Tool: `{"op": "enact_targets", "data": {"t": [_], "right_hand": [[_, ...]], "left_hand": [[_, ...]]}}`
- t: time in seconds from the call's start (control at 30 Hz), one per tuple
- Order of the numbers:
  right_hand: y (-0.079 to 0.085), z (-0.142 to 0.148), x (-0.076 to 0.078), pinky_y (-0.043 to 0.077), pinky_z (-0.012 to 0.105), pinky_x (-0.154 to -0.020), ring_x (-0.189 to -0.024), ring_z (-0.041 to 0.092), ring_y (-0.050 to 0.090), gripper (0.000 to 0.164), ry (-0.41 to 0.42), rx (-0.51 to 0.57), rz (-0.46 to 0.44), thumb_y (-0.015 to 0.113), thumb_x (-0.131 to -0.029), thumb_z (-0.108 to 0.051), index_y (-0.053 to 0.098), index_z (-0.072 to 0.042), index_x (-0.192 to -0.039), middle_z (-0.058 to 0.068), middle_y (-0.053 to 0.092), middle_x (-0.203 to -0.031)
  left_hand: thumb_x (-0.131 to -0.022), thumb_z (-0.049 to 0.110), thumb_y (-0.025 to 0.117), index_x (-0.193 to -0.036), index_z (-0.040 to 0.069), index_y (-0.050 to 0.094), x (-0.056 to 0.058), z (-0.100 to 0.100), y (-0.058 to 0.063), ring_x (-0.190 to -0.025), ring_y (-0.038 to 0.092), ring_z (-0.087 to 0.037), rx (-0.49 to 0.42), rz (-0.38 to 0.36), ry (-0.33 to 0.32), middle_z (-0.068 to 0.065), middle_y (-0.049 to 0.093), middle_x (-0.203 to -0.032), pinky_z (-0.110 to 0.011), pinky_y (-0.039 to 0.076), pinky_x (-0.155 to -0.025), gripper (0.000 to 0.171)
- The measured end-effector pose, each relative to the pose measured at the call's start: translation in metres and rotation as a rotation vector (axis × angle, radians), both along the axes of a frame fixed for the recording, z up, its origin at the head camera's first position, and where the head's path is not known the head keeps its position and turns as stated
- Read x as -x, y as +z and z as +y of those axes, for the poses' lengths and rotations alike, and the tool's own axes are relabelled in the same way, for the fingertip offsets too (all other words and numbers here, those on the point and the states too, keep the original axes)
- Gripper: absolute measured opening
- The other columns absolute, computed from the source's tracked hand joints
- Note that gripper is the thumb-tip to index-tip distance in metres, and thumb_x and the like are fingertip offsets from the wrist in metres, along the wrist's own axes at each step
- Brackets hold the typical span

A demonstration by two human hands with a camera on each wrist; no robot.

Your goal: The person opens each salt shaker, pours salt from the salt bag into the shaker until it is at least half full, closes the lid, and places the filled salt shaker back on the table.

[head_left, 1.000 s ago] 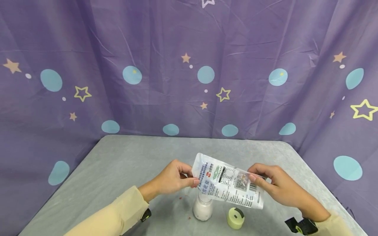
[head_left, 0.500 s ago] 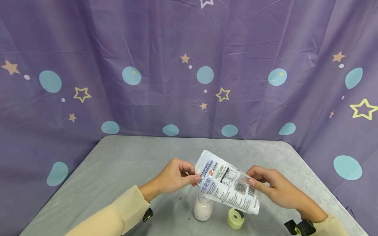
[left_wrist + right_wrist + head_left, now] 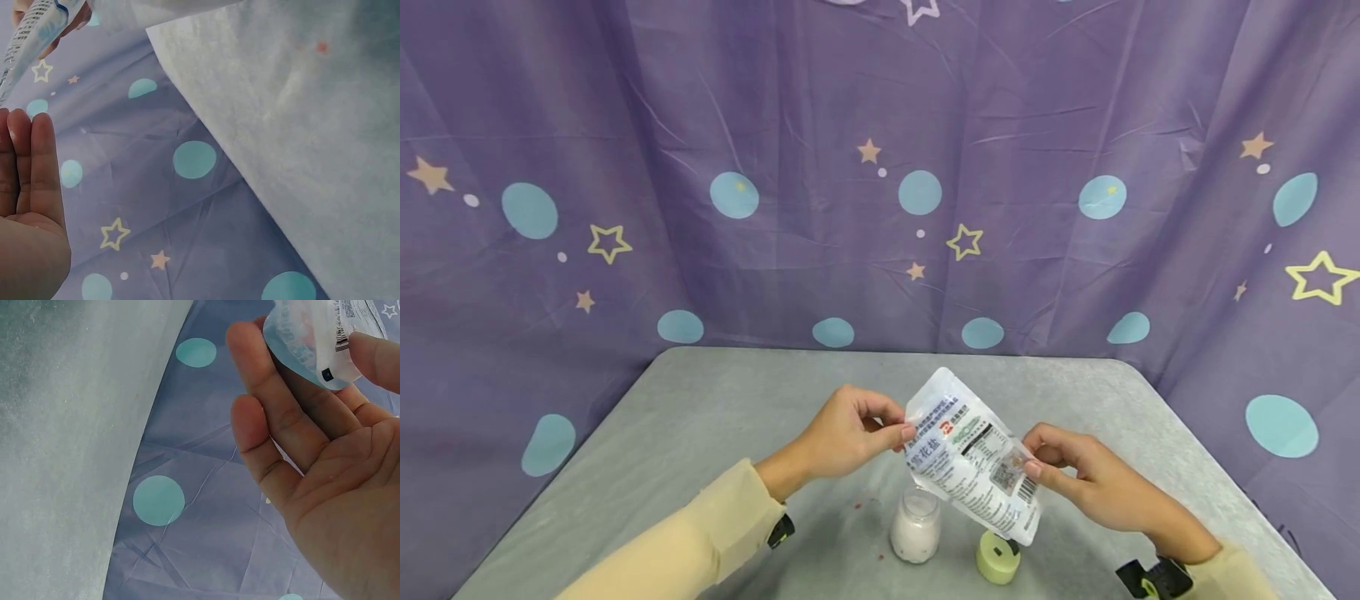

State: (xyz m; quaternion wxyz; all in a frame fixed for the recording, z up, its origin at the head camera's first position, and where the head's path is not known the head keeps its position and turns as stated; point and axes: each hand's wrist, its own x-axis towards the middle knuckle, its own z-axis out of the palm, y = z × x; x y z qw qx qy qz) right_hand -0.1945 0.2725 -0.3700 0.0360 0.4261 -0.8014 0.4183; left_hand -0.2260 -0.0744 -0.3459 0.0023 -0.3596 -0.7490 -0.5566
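Turns the printed white pouch (image 3: 977,458) to a steeper slant than a second ago, raising the top corner, bringing the lower right end down and inward, and baring more of the mouth of the clear jar (image 3: 916,533). Pinches the left edge with the left hand (image 3: 846,437), thumb laid over the edge of the printed face; in the left wrist view, shows three fingertips side by side, just below the pouch's end, with the thumb out of sight. Grips the opposite edge, close to the barcode, with the right hand (image 3: 1097,483), thumb on the front and fingers behind, the little finger standing clear of the pouch. Cannot tell how the right index finger lies, being hidden. Stays held slantwise between the two hands, above and just right of the upright jar, with white contents inside. Overlaps, at the lower end, the round pale green piece (image 3: 997,560) on the grey table (image 3: 760,400); cannot tell the gap.
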Motion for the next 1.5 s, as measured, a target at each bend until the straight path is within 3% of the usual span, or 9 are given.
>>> {"op": "enact_targets", "data": {"t": [0.4,0.6,0.77,0.93,1.17,1.33,1.5], "right_hand": [[0.0,-0.007,0.001,0.053,0.029,-0.078,-0.087,0.014,0.072,0.018,-0.084,-0.011,0.014,0.06,-0.102,-0.001,0.063,-0.017,-0.109,-0.006,0.075,-0.096],[-0.002,-0.013,0.002,0.052,0.028,-0.077,-0.085,0.012,0.071,0.017,-0.162,-0.006,0.062,0.063,-0.101,-0.002,0.065,-0.019,-0.105,-0.01,0.074,-0.093],[-0.006,-0.018,0.004,0.05,0.027,-0.07,-0.078,0.009,0.067,0.018,-0.231,-0.002,0.117,0.067,-0.099,-0.004,0.066,-0.022,-0.102,-0.012,0.07,-0.088],[-0.011,-0.023,0.006,0.046,0.025,-0.069,-0.076,0.006,0.061,0.016,-0.305,-0.016,0.186,0.074,-0.095,-0.009,0.068,-0.024,-0.096,-0.016,0.066,-0.085],[-0.016,-0.028,0.009,0.042,0.024,-0.065,-0.071,0.003,0.053,0.009,-0.361,-0.035,0.251,0.077,-0.094,-0.02,0.069,-0.022,-0.09,-0.018,0.057,-0.078],[-0.021,-0.032,0.014,0.042,0.023,-0.057,-0.066,0.002,0.051,0.017,-0.379,-0.035,0.267,0.079,-0.09,-0.011,0.067,-0.023,-0.089,-0.018,0.056,-0.075],[-0.025,-0.039,0.016,0.043,0.022,-0.051,-0.062,0.001,0.053,0.024,-0.364,-0.035,0.252,0.079,-0.086,0.0,0.066,-0.02,-0.09,-0.016,0.063,-0.073]], "left_hand": [[-0.09,0.006,0.077,-0.088,0.001,0.078,0.006,0.006,0.015,-0.064,0.069,-0.014,0.002,0.048,0.051,-0.006,0.074,-0.079,-0.022,0.051,-0.054,0.006],[-0.091,0.007,0.078,-0.09,0.003,0.079,0.008,0.007,0.022,-0.067,0.07,-0.013,0.022,0.096,0.098,-0.004,0.075,-0.082,-0.026,0.056,-0.061,0.004],[-0.09,0.007,0.078,-0.092,0.004,0.08,0.013,0.008,0.023,-0.072,0.07,-0.018,0.034,0.156,0.132,-0.003,0.076,-0.084,-0.03,0.059,-0.067,0.004],[-0.09,0.008,0.079,-0.092,0.006,0.081,0.016,0.008,0.024,-0.074,0.071,-0.015,0.032,0.185,0.151,-0.002,0.077,-0.086,-0.036,0.06,-0.07,0.003],[-0.088,0.009,0.082,-0.091,0.008,0.082,0.02,0.011,0.026,-0.073,0.071,-0.012,0.027,0.232,0.171,0.0,0.077,-0.085,-0.027,0.058,-0.065,0.004],[-0.086,0.01,0.083,-0.09,0.01,0.082,0.023,0.013,0.028,-0.074,0.07,-0.007,0.032,0.282,0.177,0.002,0.077,-0.084,-0.027,0.057,-0.066,0.004],[-0.087,0.011,0.083,-0.091,0.01,0.082,0.023,0.015,0.029,-0.076,0.07,-0.007,0.048,0.291,0.165,0.003,0.077,-0.085,-0.03,0.058,-0.068,0.005]]}}
